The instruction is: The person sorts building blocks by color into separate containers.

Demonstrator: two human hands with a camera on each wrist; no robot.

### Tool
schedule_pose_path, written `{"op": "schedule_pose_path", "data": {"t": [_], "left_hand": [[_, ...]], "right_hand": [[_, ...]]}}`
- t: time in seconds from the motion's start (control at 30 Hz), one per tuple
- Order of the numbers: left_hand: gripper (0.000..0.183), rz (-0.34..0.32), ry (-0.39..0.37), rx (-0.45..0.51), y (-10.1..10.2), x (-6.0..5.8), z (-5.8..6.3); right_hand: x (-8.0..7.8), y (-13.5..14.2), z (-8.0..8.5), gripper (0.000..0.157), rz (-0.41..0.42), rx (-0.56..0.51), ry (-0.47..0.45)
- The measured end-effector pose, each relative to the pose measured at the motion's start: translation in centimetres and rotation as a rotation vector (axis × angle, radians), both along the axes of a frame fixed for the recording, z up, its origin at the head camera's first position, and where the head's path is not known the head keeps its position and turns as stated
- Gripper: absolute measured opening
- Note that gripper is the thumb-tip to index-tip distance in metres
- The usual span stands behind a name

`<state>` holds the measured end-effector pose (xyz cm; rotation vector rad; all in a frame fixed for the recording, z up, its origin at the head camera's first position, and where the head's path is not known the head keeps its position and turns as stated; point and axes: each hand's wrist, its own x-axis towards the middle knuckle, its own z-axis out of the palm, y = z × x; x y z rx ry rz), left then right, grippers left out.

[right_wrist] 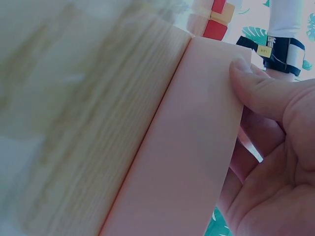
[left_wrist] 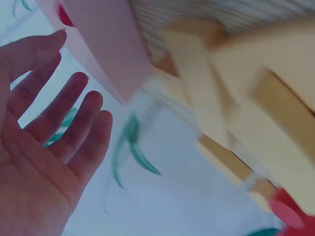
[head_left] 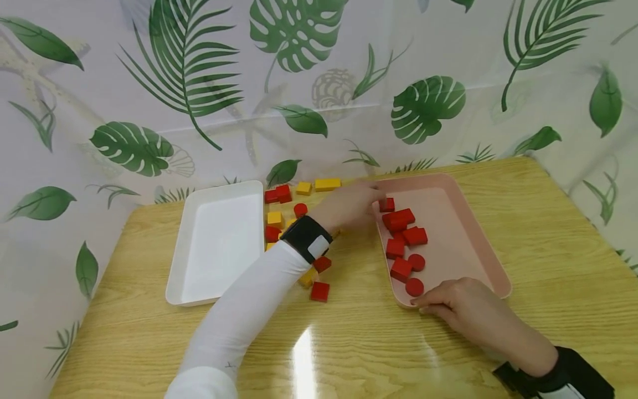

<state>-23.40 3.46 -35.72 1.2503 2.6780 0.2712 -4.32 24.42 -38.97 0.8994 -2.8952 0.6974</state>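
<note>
The pink tray point(head_left: 451, 216) holds several red blocks point(head_left: 401, 270) gathered along its left side, some of them round. My left hand point(head_left: 349, 208), blurred in the head view, reaches to the tray's far left rim. In the left wrist view its fingers point(left_wrist: 91, 110) are spread with nothing between them, and a red block point(left_wrist: 65, 14) shows beyond the pink wall. At the tray's near edge, my right hand point(head_left: 473, 310) grips the rim, its thumb point(right_wrist: 256, 91) against the outer face of the wall and the other fingers behind it.
Left of my forearm stands a white tray point(head_left: 224, 244) with nothing in it. Between the trays lie several red and yellow blocks, among them a red square point(head_left: 320, 291) and a yellow bar point(head_left: 327, 184); my left arm hides part of them. A leaf-print cloth point(head_left: 349, 83) hangs behind the table.
</note>
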Motion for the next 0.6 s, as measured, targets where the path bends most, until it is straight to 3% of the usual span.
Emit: {"op": "schedule_pose_path", "data": {"t": [0.2,0.4,0.6], "left_hand": [[0.027,0.058,-0.016,-0.053,-4.4,-1.2,-0.2],[0.028,0.156,-0.039,-0.108,-8.7,-2.1,-0.4],[0.027,0.225,-0.113,-0.123,-11.0,-2.7,-0.6]], "right_hand": [[-0.1,0.0,0.1,0.02,-0.008,0.006,-0.018],[-0.2,-0.1,0.1,0.019,-0.006,0.012,-0.011],[-0.1,-0.1,0.2,0.018,-0.012,0.01,-0.024]]}}
